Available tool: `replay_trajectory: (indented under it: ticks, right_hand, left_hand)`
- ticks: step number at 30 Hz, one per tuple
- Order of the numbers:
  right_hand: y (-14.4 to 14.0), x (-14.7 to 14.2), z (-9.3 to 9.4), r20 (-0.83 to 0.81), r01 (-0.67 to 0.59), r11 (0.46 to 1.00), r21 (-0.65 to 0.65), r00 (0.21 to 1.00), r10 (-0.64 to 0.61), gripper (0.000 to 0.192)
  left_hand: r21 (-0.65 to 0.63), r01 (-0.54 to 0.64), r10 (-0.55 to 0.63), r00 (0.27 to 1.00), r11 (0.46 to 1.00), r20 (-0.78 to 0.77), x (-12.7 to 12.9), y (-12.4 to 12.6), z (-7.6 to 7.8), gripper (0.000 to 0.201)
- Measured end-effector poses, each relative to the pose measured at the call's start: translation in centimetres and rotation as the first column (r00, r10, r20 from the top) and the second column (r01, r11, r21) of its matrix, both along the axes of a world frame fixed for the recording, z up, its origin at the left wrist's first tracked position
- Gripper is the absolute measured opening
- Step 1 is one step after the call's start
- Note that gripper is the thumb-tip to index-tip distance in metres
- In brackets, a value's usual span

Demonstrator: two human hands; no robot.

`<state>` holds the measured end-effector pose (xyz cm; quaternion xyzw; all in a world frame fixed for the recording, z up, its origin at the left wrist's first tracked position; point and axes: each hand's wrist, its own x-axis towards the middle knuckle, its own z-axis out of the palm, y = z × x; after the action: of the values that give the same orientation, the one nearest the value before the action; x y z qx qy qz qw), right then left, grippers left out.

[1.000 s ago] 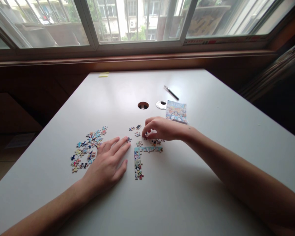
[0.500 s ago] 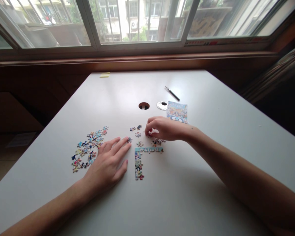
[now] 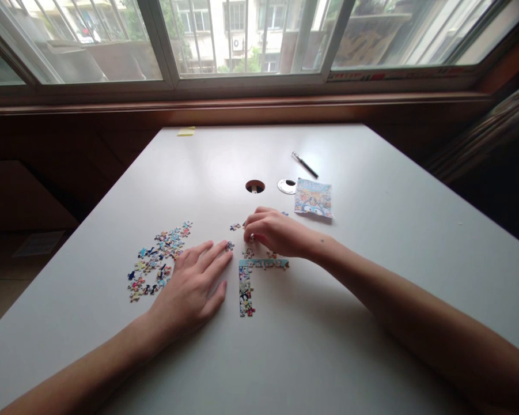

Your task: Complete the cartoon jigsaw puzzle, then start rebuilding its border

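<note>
Left hand: my left hand [image 3: 192, 288] lies flat on the white table [image 3: 371, 230], fingers spread, fingertips just beside one stray piece [image 3: 229, 246].
Right hand: my right hand [image 3: 276, 232] is curled over the scattered puzzle pieces [image 3: 248, 252] — fingertips pressed together; whether they pinch one, I cannot tell.
Assembled corner: L-shaped section [image 3: 246, 282] near, between both hands.
Loose pile: puzzle pile [image 3: 158, 259], left.
Far side: puzzle picture [image 3: 313, 197], pen [image 3: 305, 164].

One pen [image 3: 305, 165], one picture card [image 3: 313, 197], one sticky note [image 3: 185, 131], one round cap [image 3: 287, 186], two hands
</note>
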<state>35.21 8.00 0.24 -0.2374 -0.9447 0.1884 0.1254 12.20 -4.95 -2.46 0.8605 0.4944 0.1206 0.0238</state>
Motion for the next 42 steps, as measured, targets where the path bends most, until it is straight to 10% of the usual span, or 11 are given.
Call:
replay_trajectory:
  ticks: [30,42]
  right_hand:
    - [0.2,0.2,-0.3,0.006,0.212,0.977,-0.029,0.977,-0.211,0.017]
    - [-1.9,0.1,3.1,0.071,0.141,0.809,-0.57,0.99,-0.123,0.007]
  left_hand:
    - [-0.001,0.0,0.0,1.0,1.0,-0.02,0.0,0.0,0.0,0.047]
    - [0.012,0.013,-0.013,1.0,1.0,0.027,-0.1,0.0,0.0,0.048]
